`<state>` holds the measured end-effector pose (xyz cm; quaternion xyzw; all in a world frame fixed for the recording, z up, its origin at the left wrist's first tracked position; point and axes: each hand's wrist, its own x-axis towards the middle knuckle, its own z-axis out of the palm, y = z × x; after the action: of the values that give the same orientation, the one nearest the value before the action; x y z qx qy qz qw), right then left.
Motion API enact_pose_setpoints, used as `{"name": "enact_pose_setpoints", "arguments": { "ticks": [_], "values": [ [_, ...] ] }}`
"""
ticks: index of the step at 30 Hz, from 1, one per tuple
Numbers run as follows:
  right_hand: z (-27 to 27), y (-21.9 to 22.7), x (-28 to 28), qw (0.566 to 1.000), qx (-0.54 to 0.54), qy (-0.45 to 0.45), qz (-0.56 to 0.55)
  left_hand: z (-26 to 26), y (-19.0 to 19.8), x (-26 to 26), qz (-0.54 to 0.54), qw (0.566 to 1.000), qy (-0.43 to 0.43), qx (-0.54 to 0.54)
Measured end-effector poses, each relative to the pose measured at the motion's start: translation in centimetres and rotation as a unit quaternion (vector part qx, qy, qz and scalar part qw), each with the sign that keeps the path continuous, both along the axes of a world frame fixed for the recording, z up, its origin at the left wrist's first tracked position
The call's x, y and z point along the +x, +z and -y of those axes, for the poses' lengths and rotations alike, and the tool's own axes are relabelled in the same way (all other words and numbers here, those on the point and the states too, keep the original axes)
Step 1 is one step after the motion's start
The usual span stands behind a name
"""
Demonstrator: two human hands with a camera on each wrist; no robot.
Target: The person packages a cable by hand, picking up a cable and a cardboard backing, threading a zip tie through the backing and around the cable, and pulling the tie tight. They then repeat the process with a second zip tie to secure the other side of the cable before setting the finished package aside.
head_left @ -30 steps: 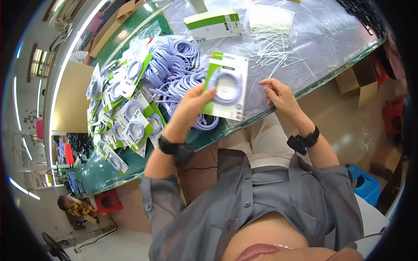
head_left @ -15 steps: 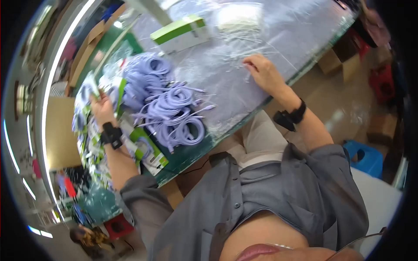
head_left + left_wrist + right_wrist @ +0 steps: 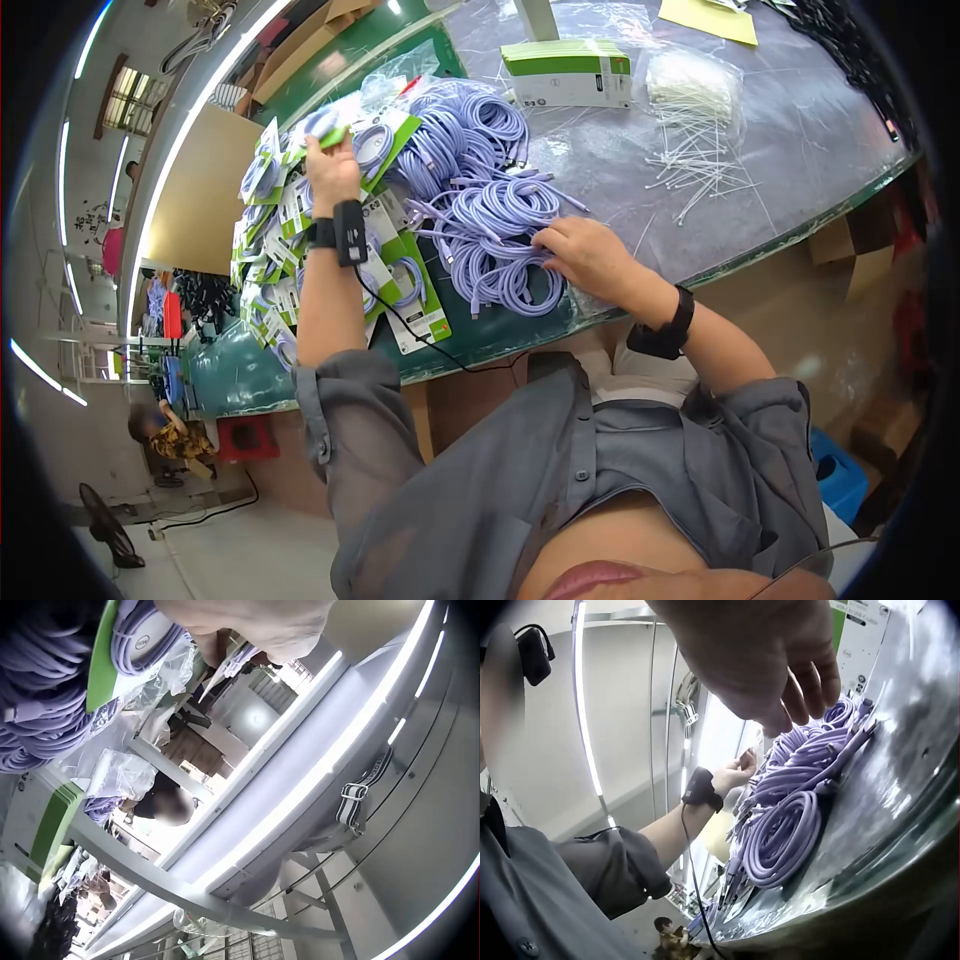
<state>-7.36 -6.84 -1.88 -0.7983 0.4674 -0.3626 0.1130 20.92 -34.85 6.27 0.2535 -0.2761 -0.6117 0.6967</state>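
Note:
My left hand (image 3: 335,175) is over the far part of a pile of carded cables (image 3: 290,215), pinching a green-and-white cable card (image 3: 328,130). Seen from the left wrist, the card (image 3: 225,669) shows edge-on between thumb and fingers, and most of it is hidden. My right hand (image 3: 590,258) reaches to the right edge of the loose lavender cable coils (image 3: 500,210), fingertips right at them. In the right wrist view its fingers (image 3: 802,697) hang relaxed over the coils (image 3: 784,840).
A green-and-white box (image 3: 568,80) stands behind the coils. To its right lie a bag of white ties (image 3: 690,85) and several loose ties (image 3: 705,165). A black cable (image 3: 430,340) runs from the left wrist camera across the table's front edge. Black cords (image 3: 850,60) lie far right.
My left hand carried a carded cable from the middle of the table to the pile at the left. My right hand moved left from beside the white ties to the coils.

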Motion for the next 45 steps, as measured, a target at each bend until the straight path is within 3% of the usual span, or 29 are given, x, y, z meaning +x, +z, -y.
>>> {"name": "enact_pose_setpoints", "arguments": {
  "ticks": [6,9,11,13,15,16,17,19,20,22,23,24,25,26,27,28,30,32,34,35,37,38,39,41,42,43,45],
  "values": [
    [0.2,-1.2,0.1,0.998,-0.008,-0.031,0.051,-7.4,-1.1,-3.3,0.125,0.99,0.033,-0.06],
    [0.5,-1.0,0.2,0.998,-0.005,-0.027,0.05,-7.7,-1.8,-3.0,0.101,0.993,0.037,-0.05],
    [0.8,-0.6,0.3,0.996,-0.079,-0.005,-0.033,-8.0,-2.2,-3.4,0.125,0.989,0.059,-0.052],
    [0.8,-0.1,0.3,0.993,-0.102,-0.015,-0.052,-9.5,-1.6,-3.9,0.169,0.984,0.026,-0.047],
    [0.7,1.3,-0.6,0.99,-0.114,-0.072,0.047,-11.9,-1.1,-4.7,0.168,0.984,0.022,-0.051],
    [0.7,1.9,-0.9,0.98,-0.094,-0.084,0.153,-13.0,-1.0,-5.1,0.19,0.977,0.004,-0.095],
    [0.7,2.4,-1.5,0.981,-0.087,-0.091,0.149,-14.3,-0.9,-5.6,0.21,0.968,-0.016,-0.139],
    [0.8,3.2,-3.3,0.919,0.086,-0.102,0.372,-17.8,-0.4,-7.4,0.234,0.962,-0.002,-0.14],
    [0.8,3.4,-4.2,0.92,0.085,-0.108,0.368,-19.0,-0.4,-7.9,0.281,0.95,-0.004,-0.136],
    [0.6,4.0,-5.7,0.842,0.141,-0.012,0.52,-21.0,-1.1,-8.8,0.354,0.922,-0.025,-0.154],
    [0.3,4.3,-6.1,0.845,0.136,-0.015,0.516,-22.1,-1.6,-9.3,0.351,0.917,-0.065,-0.177],
    [-0.2,4.4,-6.2,0.807,0.149,-0.002,0.572,-22.8,-2.4,-9.8,0.304,0.924,-0.14,-0.183],
    [-0.6,4.4,-6.3,0.763,0.162,0.011,0.625,-24.3,-2.3,-10.5,0.323,0.91,-0.219,-0.141],
    [-1.1,4.3,-6.3,0.765,0.161,0.009,0.623,-25.6,-2.3,-11.3,0.342,0.887,-0.295,-0.098],
    [-1.6,4.1,-6.3,0.735,0.172,0.027,0.655,-26.5,-3.1,-12.4,0.372,0.862,-0.334,-0.088],
    [-1.9,3.9,-6.2,0.703,0.182,0.046,0.686,-27.8,-3.2,-14.0,0.333,0.887,-0.311,-0.077],
    [-2.6,3.2,-6.3,0.703,0.202,0.043,0.681,-29.1,-3.4,-16.0,0.293,0.91,-0.285,-0.065],
    [-3.4,2.6,-5.9,0.7,0.223,0.037,0.677,-28.7,-3.6,-17.3,0.144,0.93,-0.337,-0.025],
    [-4.5,2.5,-5.3,0.797,0.15,-0.112,0.574,-27.9,-5.1,-17.8,0.128,0.936,-0.327,-0.015],
    [-5.4,2.6,-5.1,0.798,0.15,-0.114,0.573,-27.5,-5.7,-18.1,0.114,0.942,-0.314,-0.009],
    [-7.6,2.9,-5.1,0.892,-0.055,-0.149,0.423,-27.2,-6.1,-18.6,0.087,0.954,-0.286,0.02],
    [-9.1,2.3,-5.4,0.922,0.049,-0.101,0.371,-27.3,-6.5,-18.6,0.054,0.954,-0.294,0.024],
    [-9.8,2.1,-4.8,0.921,0.049,-0.105,0.371,-27.4,-6.7,-18.7,0.022,0.952,-0.305,0.029],
    [-10.5,1.5,-3.6,0.857,0.302,-0.065,0.412,-28.4,-6.8,-19.1,0.014,0.946,-0.323,0.033],
    [-10.0,-0.3,-3.7,0.812,0.314,-0.104,0.482,-28.9,-6.9,-19.2,0.03,0.944,-0.327,0.036],
    [-9.4,-1.0,-4.0,0.811,0.313,-0.108,0.482,-29.3,-7.1,-19.4,0.046,0.942,-0.33,0.038],
    [-8.6,-1.8,-4.8,0.73,0.254,-0.105,0.626,-30.2,-7.8,-19.6,0.103,0.94,-0.324,0.016]
  ]
}}
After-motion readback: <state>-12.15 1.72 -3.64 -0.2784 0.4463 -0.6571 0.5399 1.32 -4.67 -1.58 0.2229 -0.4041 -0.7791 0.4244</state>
